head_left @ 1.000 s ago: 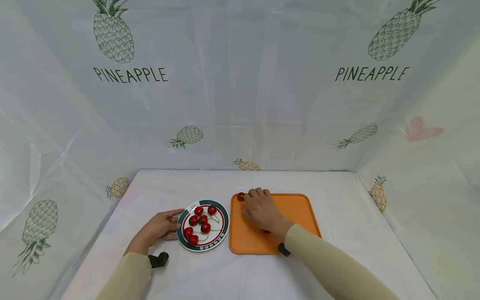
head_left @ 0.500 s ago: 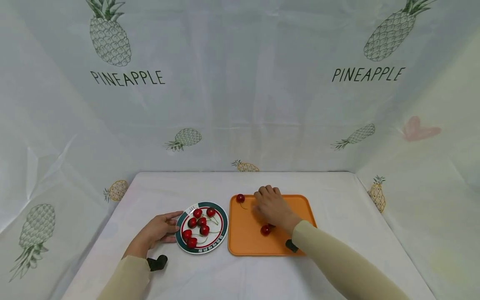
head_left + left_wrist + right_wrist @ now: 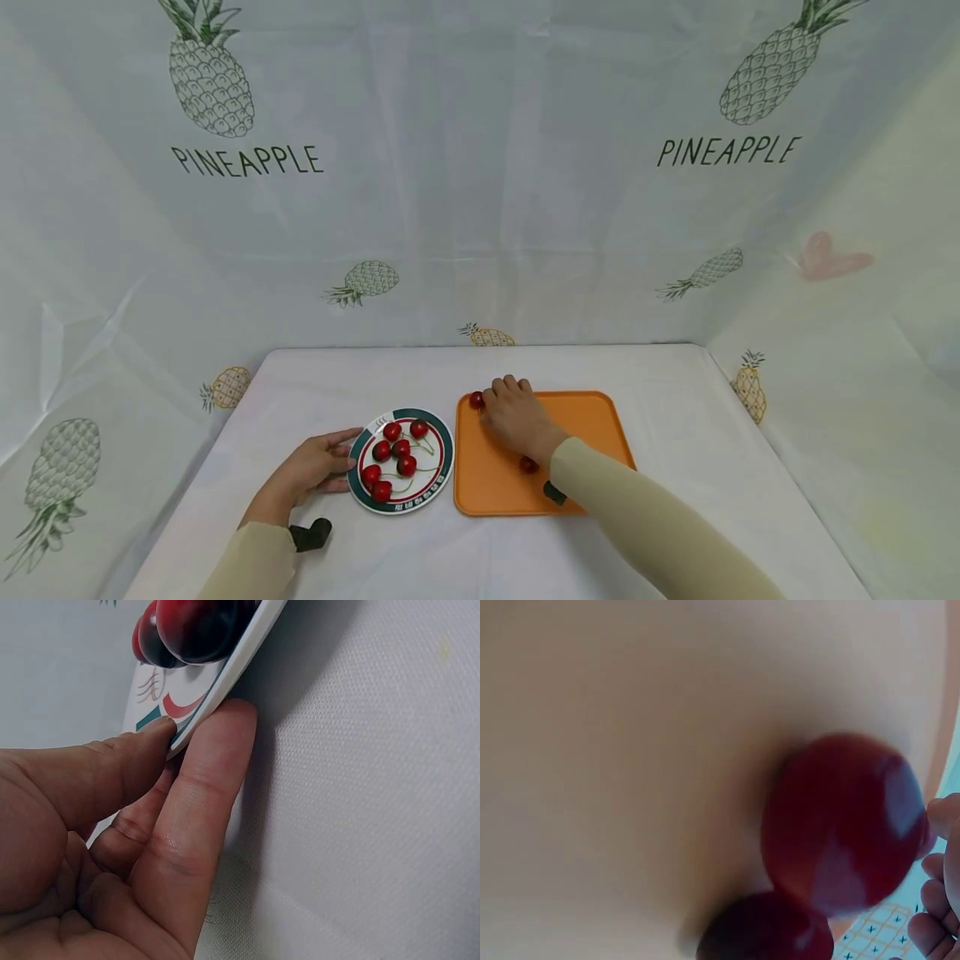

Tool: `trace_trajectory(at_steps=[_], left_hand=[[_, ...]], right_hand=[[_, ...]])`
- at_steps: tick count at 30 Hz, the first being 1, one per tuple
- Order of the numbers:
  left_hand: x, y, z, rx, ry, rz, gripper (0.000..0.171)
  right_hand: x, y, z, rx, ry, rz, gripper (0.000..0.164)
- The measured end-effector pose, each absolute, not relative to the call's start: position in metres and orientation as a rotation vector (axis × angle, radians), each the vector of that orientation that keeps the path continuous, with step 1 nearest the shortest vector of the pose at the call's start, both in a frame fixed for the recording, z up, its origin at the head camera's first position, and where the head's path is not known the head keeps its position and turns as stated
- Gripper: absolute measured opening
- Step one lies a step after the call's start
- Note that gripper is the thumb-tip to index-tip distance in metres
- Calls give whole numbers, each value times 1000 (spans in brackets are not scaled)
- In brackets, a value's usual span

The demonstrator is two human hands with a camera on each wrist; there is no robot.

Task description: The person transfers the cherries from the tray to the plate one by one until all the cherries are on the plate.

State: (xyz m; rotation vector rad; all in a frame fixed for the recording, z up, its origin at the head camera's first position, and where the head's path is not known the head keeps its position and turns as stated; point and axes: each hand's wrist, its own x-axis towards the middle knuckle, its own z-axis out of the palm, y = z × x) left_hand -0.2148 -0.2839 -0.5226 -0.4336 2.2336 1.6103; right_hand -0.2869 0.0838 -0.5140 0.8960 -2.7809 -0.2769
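My left hand [image 3: 311, 468] pinches the left rim of a round plate [image 3: 444, 471] with a green border. In the left wrist view, the thumb [image 3: 127, 776] lies on top of the rim and a finger supports it from below. Several red cherries [image 3: 406, 465] with stems lie on the plate. Over the orange tray [image 3: 480, 498], my right hand [image 3: 517, 417] is bent down, fingertips beside a cherry [image 3: 477, 400] in the far left corner. I cannot tell whether they grip it. Another cherry [image 3: 528, 464] shows under the wrist; the right wrist view shows two cherries [image 3: 844, 825] close up.
Plate and tray stand side by side on a table with a white cloth [image 3: 405, 558], a narrow gap between them. A white sheet [image 3: 450, 208] printed with pineapples rises behind the table and at both sides. Each wrist wears a black strap [image 3: 311, 535].
My right hand first moved right, away from the far-left cherry, uncovering the cherries near the wrist, then came back left beside it. The left hand stays at the plate's rim.
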Motion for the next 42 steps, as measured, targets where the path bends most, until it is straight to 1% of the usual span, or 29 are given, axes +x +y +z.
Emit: trace_trajectory(at_steps=[16, 28, 35, 42], left_hand=[[-213, -285, -524, -410, 2251, 1615, 60], [-213, -285, -523, -411, 2246, 1614, 60], [-212, -284, -522, -417, 2243, 1619, 60], [-213, -284, -523, -428, 2245, 1614, 60]], right_hand=[[-284, 72, -528, 838, -2808, -262, 38], [-284, 69, -529, 874, -2793, -289, 28], [-284, 67, -530, 853, -2791, -294, 26], [-285, 65, -529, 822, -2824, -316, 17]])
